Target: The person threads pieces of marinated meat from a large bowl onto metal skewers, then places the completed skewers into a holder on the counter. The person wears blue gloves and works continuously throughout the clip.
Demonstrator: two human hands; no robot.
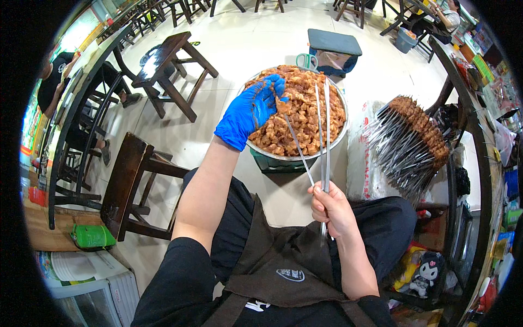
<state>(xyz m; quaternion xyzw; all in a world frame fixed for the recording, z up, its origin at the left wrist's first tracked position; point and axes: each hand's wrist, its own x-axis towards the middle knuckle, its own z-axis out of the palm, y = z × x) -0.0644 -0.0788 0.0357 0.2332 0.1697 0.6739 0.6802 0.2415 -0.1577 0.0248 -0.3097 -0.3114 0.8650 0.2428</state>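
A round metal basin (344,130) heaped with diced, reddish marinated meat (314,110) stands before me on a green crate (282,162). My left hand (255,108), in a blue disposable glove, is over the left side of the heap with its fingertips on a small piece of meat (283,106). Bare, my right hand (333,208) grips several metal skewers (326,139) near my lap. One skewer (300,149) slants away from the others, its tip close to the piece at my left fingers. The other skewers point up across the basin.
To the right, a pile of loaded meat skewers (412,143) lies on a white foam box (359,171). Green-handled scissors (307,61) are behind the basin, beside a lidded bin (334,45). Wooden stools (126,184) stand left. A person (57,86) is at the left table, another (447,20) sits far right.
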